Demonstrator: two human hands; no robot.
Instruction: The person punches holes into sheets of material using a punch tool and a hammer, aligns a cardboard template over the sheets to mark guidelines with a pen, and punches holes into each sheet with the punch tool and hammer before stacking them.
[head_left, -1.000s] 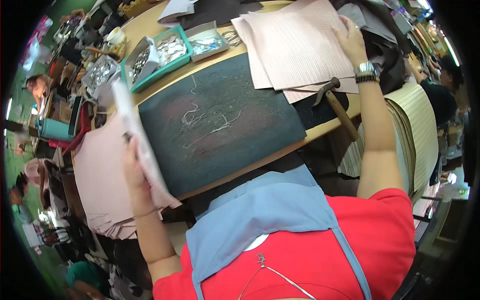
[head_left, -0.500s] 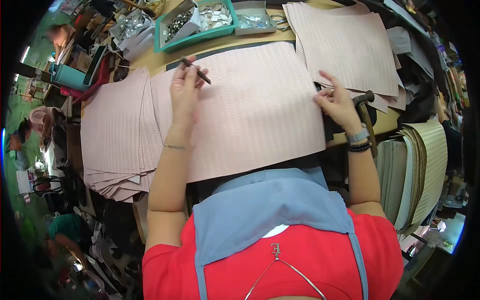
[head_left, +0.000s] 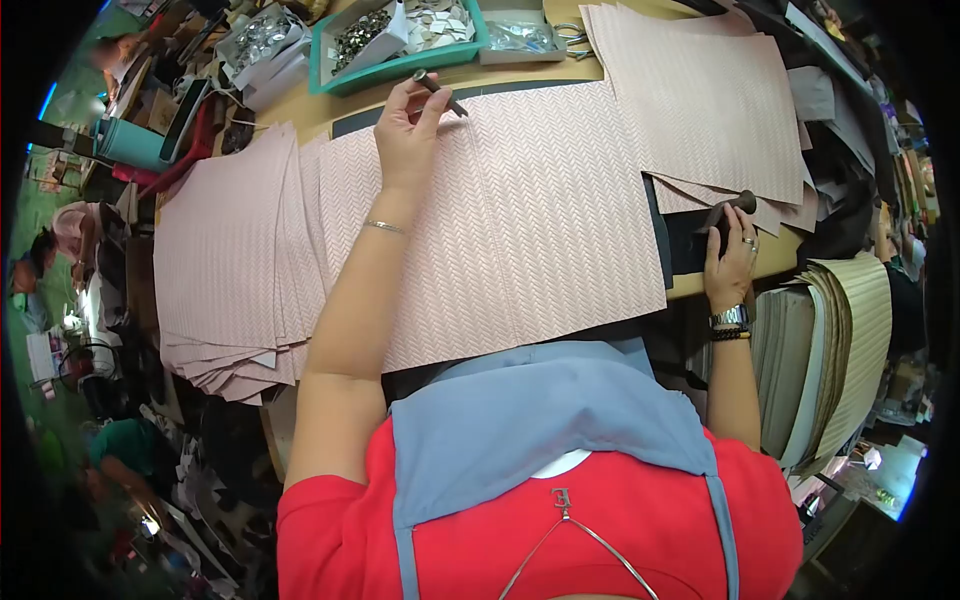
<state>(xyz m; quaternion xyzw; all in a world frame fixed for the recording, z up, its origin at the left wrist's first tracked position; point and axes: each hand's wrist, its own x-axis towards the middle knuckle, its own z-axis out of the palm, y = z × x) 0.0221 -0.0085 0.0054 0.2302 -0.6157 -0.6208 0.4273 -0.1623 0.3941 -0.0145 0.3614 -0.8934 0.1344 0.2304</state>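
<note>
In my left hand (head_left: 412,128) I pinch a dark metal hand punch (head_left: 441,93); it slants over the upper part of a pink herringbone-patterned sheet (head_left: 540,220), its tip close to the surface. My right hand (head_left: 732,262) is closed around a hammer (head_left: 738,203) at the right side of the table, with most of its handle hidden by the hand. The sheet lies on a dark mat (head_left: 688,245), which shows along the sheet's edges. A faint line runs down the sheet from near the punch tip.
Pink sheets (head_left: 225,250) are piled at left, and another pile (head_left: 705,110) lies at upper right. Behind stand a teal tray (head_left: 398,68) of metal parts and a box (head_left: 522,40) beside scissors (head_left: 573,40). Yellowish sheets (head_left: 850,340) hang at right. Other people work at far left.
My right hand has moved right and down from the sheet's edge and taken hold of the hammer. My left hand has carried the punch up and to the right.
</note>
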